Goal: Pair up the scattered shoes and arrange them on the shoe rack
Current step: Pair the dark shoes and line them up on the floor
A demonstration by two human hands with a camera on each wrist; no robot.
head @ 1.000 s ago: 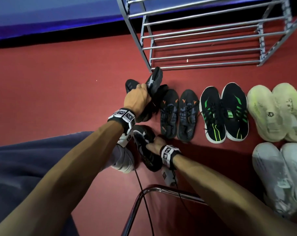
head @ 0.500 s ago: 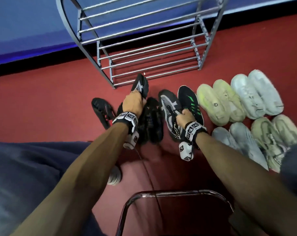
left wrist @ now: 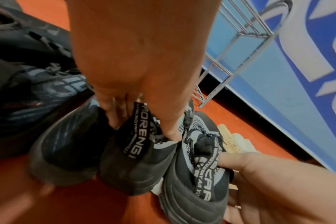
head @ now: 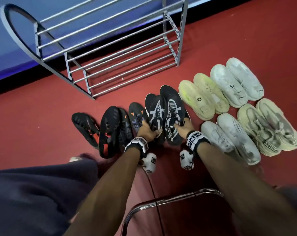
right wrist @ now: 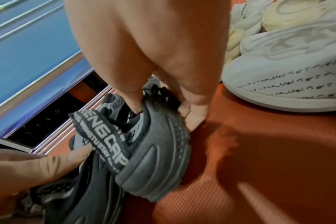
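Two black-and-grey mesh shoes sit side by side on the red floor point(head: 42, 103), heels toward you, one in each of your hands. Your left hand point(head: 145, 132) grips the left shoe point(head: 154, 109) at its collar: in the left wrist view the fingers point(left wrist: 113, 115) go inside the opening and the thumb presses the outside by the pull tab. Your right hand point(head: 182, 127) holds the right shoe point(head: 172, 108) the same way, with one finger point(right wrist: 133, 104) hooked inside the collar and the others curled against its outer side. The two shoes touch along their inner sides.

Left of them lie black shoes with orange marks point(head: 110, 132). To the right stand pale pairs: yellow-green point(head: 197, 101), white point(head: 236, 82), another white point(head: 229, 140) and cream point(head: 266, 126). The rack point(head: 110, 53) stands beyond, its bars bare.
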